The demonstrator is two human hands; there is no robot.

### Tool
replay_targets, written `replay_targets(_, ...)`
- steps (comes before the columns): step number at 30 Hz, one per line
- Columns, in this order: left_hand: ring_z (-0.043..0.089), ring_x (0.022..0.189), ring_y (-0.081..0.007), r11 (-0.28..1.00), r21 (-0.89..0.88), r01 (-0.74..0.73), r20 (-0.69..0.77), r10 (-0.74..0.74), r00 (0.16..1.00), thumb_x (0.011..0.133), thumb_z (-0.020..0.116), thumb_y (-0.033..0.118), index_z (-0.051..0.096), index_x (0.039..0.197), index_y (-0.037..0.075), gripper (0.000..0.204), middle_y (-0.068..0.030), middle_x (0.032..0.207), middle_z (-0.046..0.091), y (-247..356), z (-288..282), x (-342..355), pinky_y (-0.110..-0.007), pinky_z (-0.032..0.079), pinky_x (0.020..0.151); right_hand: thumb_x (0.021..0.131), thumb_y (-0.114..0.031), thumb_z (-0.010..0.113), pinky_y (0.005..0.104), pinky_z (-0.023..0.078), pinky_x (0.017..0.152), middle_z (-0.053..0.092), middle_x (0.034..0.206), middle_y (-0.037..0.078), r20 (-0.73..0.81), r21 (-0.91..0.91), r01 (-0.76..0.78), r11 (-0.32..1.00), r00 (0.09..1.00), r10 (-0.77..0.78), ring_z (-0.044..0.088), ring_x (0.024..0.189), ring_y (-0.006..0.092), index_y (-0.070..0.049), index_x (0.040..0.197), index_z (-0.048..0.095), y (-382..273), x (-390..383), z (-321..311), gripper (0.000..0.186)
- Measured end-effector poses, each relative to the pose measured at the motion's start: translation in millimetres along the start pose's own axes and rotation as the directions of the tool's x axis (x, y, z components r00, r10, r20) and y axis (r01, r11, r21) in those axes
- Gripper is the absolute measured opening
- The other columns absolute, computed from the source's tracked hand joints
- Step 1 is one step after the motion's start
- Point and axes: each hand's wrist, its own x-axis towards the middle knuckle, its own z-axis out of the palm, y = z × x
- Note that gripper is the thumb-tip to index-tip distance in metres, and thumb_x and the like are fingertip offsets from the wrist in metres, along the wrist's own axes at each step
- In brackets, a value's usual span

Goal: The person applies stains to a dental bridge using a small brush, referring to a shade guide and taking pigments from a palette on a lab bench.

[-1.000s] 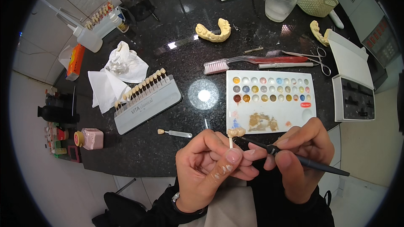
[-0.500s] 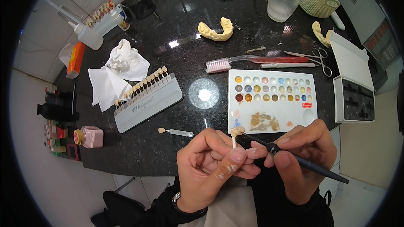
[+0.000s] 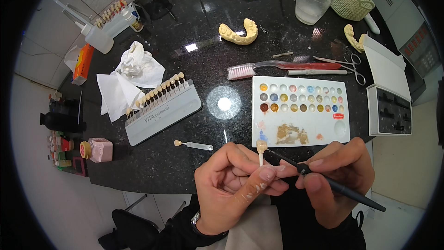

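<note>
Low in the middle of the frame, the left hand (image 3: 236, 187) pinches a thin pale stick (image 3: 261, 159) between thumb and fingers, holding it upright. On its top sits a small tooth-coloured piece (image 3: 262, 146), just in front of the lower left corner of a white palette (image 3: 319, 127) of paint wells. The right hand (image 3: 342, 183), at the lower right, pinches a dark brush (image 3: 355, 195) whose tip points left at the piece's right edge; whether they touch, I cannot tell. A grey shade guide (image 3: 162, 119) lies left of centre on the black counter (image 3: 148, 171).
</note>
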Motion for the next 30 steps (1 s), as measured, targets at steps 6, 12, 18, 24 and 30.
replay_targets(6, 0.060, 0.083, -0.0277, 0.996, -0.093, -0.003, 0.147, 0.017, 0.989, 0.079, 0.050, -0.006, 0.044, 0.078, -0.006, 0.006, -0.0167, 0.079, 0.055, 1, -7, 1, -0.029, 0.056, 0.066, 0.064, 0.007, 0.067, 0.0278, 0.051, 0.067, 0.059, 0.071, 0.014, 0.013, 0.140, -0.051, 0.989, 0.999, 0.049, 0.061, 0.069, 0.0169, 0.004, 0.082, 0.051, 3, -2, -5, 0.024)
replay_targets(12, 0.061, 0.056, -0.0203, 1.000, 0.018, -0.021, 0.007, 0.021, 1.000, 0.078, 0.058, 0.006, 0.039, 0.075, 0.001, 0.020, -0.0153, 0.069, 0.055, 0, 2, 0, -0.028, 0.055, 0.049, 0.065, 0.008, 0.065, 0.0280, 0.051, 0.069, 0.059, 0.071, 0.014, -0.053, 0.203, -0.104, 0.974, 0.992, 0.117, 0.061, 0.068, 0.0165, 0.005, 0.080, 0.051, -3, -1, -3, 0.021)
replay_targets(18, 0.060, 0.084, -0.0281, 0.997, -0.076, -0.014, 0.142, 0.025, 0.990, 0.078, 0.051, -0.007, 0.045, 0.078, -0.006, 0.006, -0.0160, 0.079, 0.054, 1, -7, 0, -0.029, 0.056, 0.066, 0.065, 0.008, 0.065, 0.0274, 0.050, 0.069, 0.060, 0.073, 0.016, 0.019, 0.199, -0.104, 0.974, 0.995, 0.103, 0.061, 0.068, 0.0158, 0.005, 0.081, 0.051, 0, 0, -6, 0.022)
replay_targets(24, 0.060, 0.083, -0.0270, 0.997, -0.082, -0.003, 0.146, 0.015, 0.989, 0.078, 0.051, -0.007, 0.045, 0.078, -0.007, 0.006, -0.0167, 0.080, 0.054, 2, -5, 2, -0.029, 0.056, 0.067, 0.065, 0.008, 0.065, 0.0263, 0.050, 0.068, 0.060, 0.072, 0.016, -0.014, 0.209, -0.095, 0.973, 0.995, 0.100, 0.061, 0.068, 0.0153, 0.005, 0.081, 0.051, -1, 1, -6, 0.022)
replay_targets(30, 0.060, 0.083, -0.0275, 0.997, -0.071, -0.020, 0.149, 0.030, 0.988, 0.078, 0.051, -0.008, 0.045, 0.078, -0.007, 0.006, -0.0167, 0.080, 0.054, 2, -7, 1, -0.029, 0.056, 0.067, 0.066, 0.008, 0.064, 0.0244, 0.049, 0.066, 0.060, 0.072, 0.016, 0.049, 0.197, -0.074, 0.978, 0.997, 0.065, 0.061, 0.068, 0.0151, 0.006, 0.081, 0.050, 2, 1, -8, 0.021)
